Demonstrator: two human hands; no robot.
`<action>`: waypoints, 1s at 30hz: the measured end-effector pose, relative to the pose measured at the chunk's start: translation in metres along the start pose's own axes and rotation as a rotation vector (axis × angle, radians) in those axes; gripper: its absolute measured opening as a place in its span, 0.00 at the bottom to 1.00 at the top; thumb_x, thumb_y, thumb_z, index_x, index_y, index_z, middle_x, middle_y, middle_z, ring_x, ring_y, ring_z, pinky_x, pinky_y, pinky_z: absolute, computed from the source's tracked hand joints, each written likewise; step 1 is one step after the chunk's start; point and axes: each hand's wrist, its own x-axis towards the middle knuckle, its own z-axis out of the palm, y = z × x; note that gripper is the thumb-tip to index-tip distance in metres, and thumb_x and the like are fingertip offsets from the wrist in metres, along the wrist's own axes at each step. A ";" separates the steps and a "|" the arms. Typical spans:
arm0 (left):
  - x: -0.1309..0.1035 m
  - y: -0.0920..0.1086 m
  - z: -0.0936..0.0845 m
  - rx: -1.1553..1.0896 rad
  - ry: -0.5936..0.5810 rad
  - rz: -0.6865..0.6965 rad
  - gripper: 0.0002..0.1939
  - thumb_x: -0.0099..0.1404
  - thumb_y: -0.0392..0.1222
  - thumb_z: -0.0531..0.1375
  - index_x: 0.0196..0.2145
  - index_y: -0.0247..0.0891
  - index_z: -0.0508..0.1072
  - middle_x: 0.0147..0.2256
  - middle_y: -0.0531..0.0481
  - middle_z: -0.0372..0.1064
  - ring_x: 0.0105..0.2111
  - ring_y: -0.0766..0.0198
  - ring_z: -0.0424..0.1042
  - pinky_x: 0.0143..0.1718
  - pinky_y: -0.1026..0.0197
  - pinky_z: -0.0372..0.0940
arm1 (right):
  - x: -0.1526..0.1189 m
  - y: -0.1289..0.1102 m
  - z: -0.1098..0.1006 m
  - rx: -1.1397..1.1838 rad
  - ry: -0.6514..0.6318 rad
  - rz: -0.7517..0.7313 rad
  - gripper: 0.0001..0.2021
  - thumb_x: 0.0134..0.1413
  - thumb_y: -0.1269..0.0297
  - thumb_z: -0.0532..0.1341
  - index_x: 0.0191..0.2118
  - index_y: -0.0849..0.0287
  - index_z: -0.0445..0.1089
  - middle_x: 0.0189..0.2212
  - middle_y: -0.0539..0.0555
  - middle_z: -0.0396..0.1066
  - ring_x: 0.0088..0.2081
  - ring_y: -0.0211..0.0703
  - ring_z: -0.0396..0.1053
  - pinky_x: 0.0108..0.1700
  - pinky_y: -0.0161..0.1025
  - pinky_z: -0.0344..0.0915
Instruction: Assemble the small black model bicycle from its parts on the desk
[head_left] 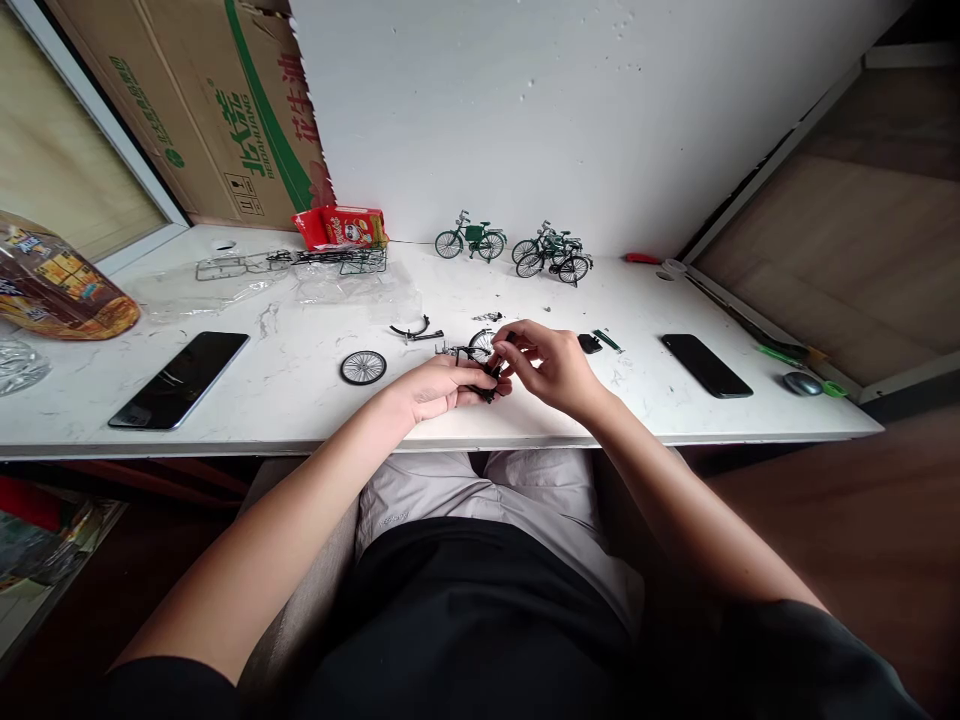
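Near the table's front edge, my left hand [450, 385] is closed on a small black model bicycle part [484, 390]. My right hand [544, 365] has its thumb and fingers pinched together just above that part, on something dark and too small to name. Behind the hands a spoked wheel [481, 344] shows in part. A loose black wheel [364, 367] lies left of my left hand. Beyond it are a curved black piece [410, 328] and a short black rod [424, 336]. A black piece [589, 343] and a green strip [607, 340] lie right of my right hand.
Several small model bicycles [470, 238] stand at the back. Phones lie left [180, 380] and right [705, 365]. A red packet [345, 227], part frames [367, 260], clear plastic bags [210, 290], a large bottle [67, 285] and a cardboard box [202, 110] are at the left.
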 end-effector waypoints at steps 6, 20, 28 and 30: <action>-0.002 0.000 0.006 -0.057 0.035 0.049 0.08 0.58 0.27 0.72 0.38 0.28 0.83 0.39 0.38 0.84 0.41 0.59 0.83 0.53 0.55 0.76 | 0.007 -0.006 -0.005 -0.118 -0.069 0.022 0.12 0.76 0.58 0.58 0.52 0.59 0.75 0.32 0.52 0.79 0.28 0.36 0.74 0.36 0.35 0.70; 0.000 0.000 0.004 -0.072 0.010 0.041 0.10 0.59 0.27 0.71 0.40 0.28 0.83 0.40 0.36 0.84 0.43 0.57 0.83 0.54 0.54 0.76 | 0.008 0.002 -0.006 -0.002 -0.041 0.037 0.13 0.76 0.53 0.58 0.49 0.56 0.74 0.36 0.52 0.82 0.34 0.39 0.79 0.39 0.37 0.74; -0.001 0.001 0.005 -0.062 0.016 0.039 0.10 0.58 0.27 0.71 0.39 0.27 0.83 0.40 0.37 0.84 0.42 0.58 0.83 0.53 0.54 0.75 | 0.006 0.001 -0.003 -0.004 -0.017 0.019 0.12 0.74 0.54 0.61 0.46 0.57 0.76 0.34 0.52 0.80 0.29 0.36 0.75 0.36 0.35 0.72; -0.001 0.000 0.006 -0.067 0.024 0.042 0.09 0.58 0.26 0.71 0.39 0.27 0.83 0.39 0.38 0.84 0.42 0.58 0.83 0.52 0.55 0.76 | 0.005 0.002 0.000 -0.010 0.009 0.005 0.12 0.73 0.55 0.62 0.46 0.58 0.77 0.33 0.51 0.80 0.28 0.34 0.73 0.35 0.34 0.72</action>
